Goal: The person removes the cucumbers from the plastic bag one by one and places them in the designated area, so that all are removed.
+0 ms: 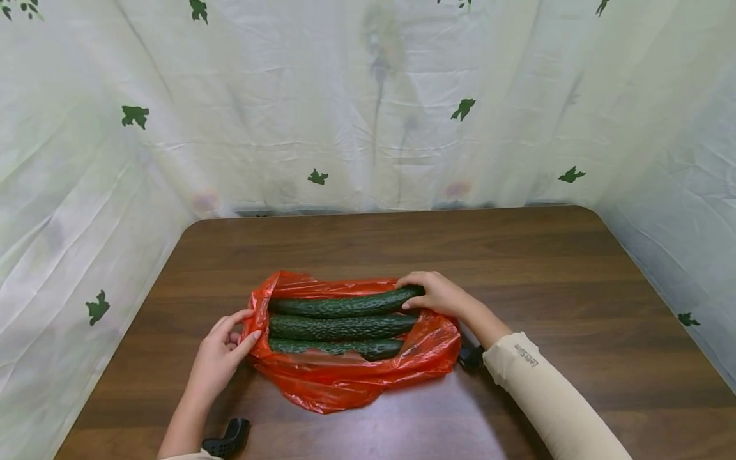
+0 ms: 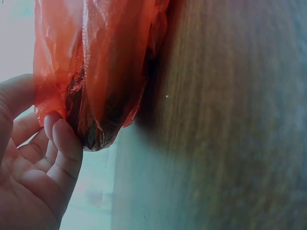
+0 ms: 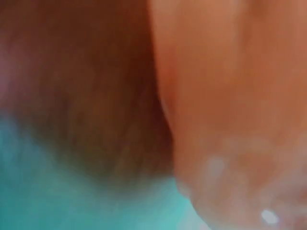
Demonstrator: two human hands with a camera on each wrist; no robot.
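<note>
A red plastic bag (image 1: 336,388) lies spread on the table with its mouth facing up. Three long, bumpy green cucumbers rest side by side in it: a far cucumber (image 1: 339,305), a middle cucumber (image 1: 342,328) and a near cucumber (image 1: 368,349). My left hand (image 1: 217,356) pinches the bag's left edge between thumb and fingers; the left wrist view shows the red film (image 2: 112,52) held up beside the fingertips. With thumb and fingers my right hand (image 1: 439,295) grips the right end of the far cucumber. Blurred orange-red fills much of the right wrist view.
The brown wooden table (image 1: 506,249) reaches back to a pale curtain (image 1: 345,115) with green leaf shapes, which also hangs at both sides. A black wrist device (image 1: 229,438) sits by the left forearm, another black device (image 1: 471,358) under the right wrist.
</note>
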